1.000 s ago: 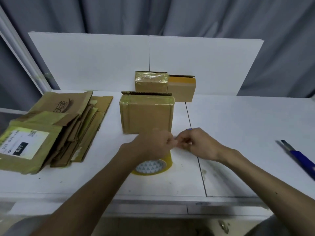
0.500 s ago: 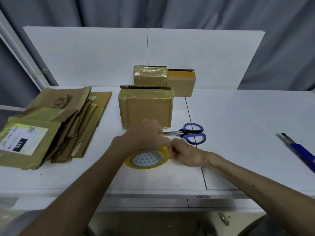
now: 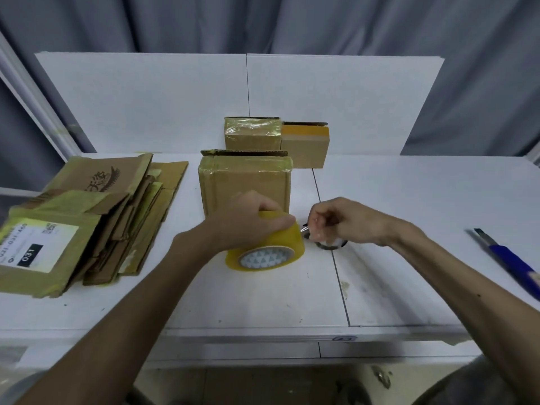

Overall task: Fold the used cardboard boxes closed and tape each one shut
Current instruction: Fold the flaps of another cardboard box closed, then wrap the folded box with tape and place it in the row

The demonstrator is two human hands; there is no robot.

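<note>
Closest on the white table (image 3: 409,206), the left hand (image 3: 248,223) curls its fingers over the top of the yellow tape roll (image 3: 268,252), pinning it on its edge against the tabletop, probably so it cannot roll or lift while a strip is drawn off. Just to its right, the right hand (image 3: 347,222) is closed, thumb and fingertips pinching what looks like the clear tape end (image 3: 305,229), which spans the short gap back to the roll. Scissors (image 3: 331,244) lie under that hand, mostly hidden, within easy reach for the cut.

Directly behind the roll stands the cardboard box (image 3: 245,188) being worked on, upright, glossy tape already around its upper part, close enough for a strip to reach it. To the left lies a stack of flattened cartons (image 3: 96,220), likely waiting their turn; well off to the right lies a blue utility knife (image 3: 505,255). Farther back, a taped box (image 3: 251,135) and a plainer box (image 3: 305,150) sit touching side by side, apparently set aside.
</note>
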